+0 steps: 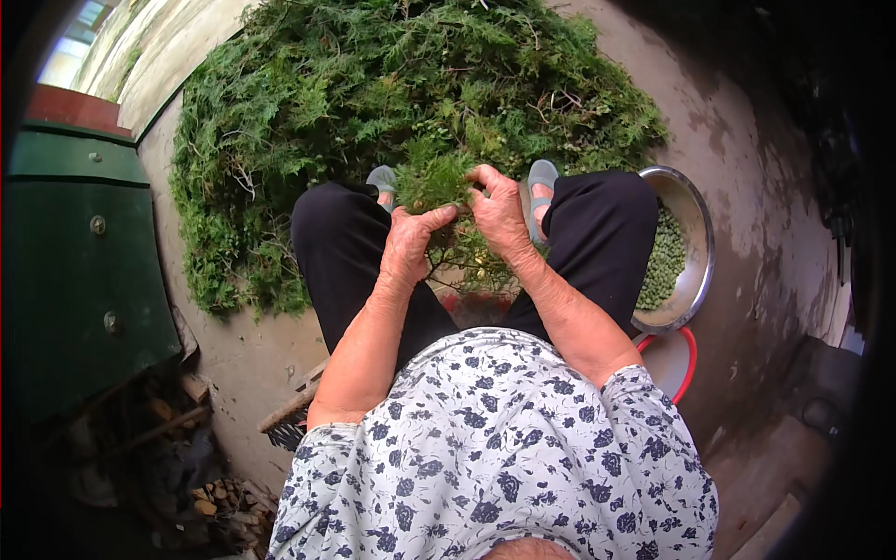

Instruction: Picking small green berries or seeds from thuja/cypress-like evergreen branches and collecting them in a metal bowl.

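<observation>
Between my knees, a leafy evergreen sprig (434, 179) is held up in front of me, its feathery green tips pointing away. My left hand (408, 247) is closed round its stem, the thumb stretched toward the right. Close beside it, my right hand (501, 219) has thumb and fingers pinched together at the sprig's right side; what lies between those fingertips is too small to make out. More twigs of the sprig hang below both hands, with small pale cones (481, 261) among them.
A large heap of cut evergreen branches (392, 84) spreads beyond my feet. By my right knee stands a metal bowl (705, 252) of small green cones (665, 261), with a red-rimmed basin (691, 364) behind it. Leftward are a dark green metal box (84, 280) and wood scraps (229, 504).
</observation>
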The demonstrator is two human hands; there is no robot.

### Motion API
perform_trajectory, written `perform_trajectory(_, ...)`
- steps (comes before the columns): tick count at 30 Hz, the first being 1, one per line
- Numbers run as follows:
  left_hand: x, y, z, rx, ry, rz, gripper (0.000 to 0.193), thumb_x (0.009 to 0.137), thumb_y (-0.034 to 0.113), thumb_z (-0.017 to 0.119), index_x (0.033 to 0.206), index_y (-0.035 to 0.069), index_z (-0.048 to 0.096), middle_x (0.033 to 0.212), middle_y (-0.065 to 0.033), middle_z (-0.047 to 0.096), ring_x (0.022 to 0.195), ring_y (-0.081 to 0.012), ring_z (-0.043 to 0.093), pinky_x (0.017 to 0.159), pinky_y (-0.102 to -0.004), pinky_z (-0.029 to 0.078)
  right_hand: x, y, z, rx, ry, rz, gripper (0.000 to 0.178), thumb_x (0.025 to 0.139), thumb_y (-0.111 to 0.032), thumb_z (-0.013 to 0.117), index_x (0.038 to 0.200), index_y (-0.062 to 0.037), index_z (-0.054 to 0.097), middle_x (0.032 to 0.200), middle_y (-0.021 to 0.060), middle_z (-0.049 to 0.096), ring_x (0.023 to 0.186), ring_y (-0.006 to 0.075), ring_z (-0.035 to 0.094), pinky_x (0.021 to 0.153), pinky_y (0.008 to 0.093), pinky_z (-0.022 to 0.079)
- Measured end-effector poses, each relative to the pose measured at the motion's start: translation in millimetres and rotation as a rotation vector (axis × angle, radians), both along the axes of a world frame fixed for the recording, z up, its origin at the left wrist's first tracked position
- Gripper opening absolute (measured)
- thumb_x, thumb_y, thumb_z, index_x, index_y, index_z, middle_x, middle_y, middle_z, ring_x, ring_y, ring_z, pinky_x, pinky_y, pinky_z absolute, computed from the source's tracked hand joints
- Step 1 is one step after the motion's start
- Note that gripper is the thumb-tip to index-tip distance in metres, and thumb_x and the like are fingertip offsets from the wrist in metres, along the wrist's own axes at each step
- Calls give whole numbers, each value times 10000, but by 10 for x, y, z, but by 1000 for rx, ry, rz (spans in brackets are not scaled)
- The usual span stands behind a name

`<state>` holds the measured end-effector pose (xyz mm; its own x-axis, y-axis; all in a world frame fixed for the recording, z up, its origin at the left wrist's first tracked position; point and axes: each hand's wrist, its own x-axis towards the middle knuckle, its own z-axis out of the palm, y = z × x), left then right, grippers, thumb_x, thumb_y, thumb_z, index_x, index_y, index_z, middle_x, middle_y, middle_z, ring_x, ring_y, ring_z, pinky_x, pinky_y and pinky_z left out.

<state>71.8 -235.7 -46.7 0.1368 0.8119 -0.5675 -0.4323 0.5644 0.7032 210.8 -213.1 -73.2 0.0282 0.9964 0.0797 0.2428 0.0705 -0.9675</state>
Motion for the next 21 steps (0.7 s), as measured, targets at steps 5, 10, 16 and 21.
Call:
perform_trajectory(5,31,-38,-8,102,-13,-34,505,658,22,707,1122,41,509,952,-42,603,877,-169,562,787,-316,466,52,85,-5,-249,394,170,141,782,-11,565,918,3,600,800,16,616,718,77,545,654,250,458)
perform_trajectory(10,3,-14,-13,135,-7,-74,523,648,39,723,1124,43,507,980,-49,588,887,-173,556,791,-317,464,136,74,179,-506,699,371,192,814,-53,571,992,3,617,915,5,625,803,84,560,746,231,459)
perform_trajectory(16,6,-35,63,79,-32,-151,594,646,47,729,1162,53,435,1007,-52,553,915,-186,544,806,-332,458,172,116,131,-395,380,463,155,826,-65,534,933,5,622,909,31,609,805,97,543,694,254,455)
perform_trajectory(21,-5,-15,23,83,24,-140,635,651,51,726,1182,62,377,1022,-61,540,923,-197,539,819,-335,447,140,89,-63,-323,363,385,134,834,-76,522,893,17,597,843,49,602,779,108,547,685,265,448)
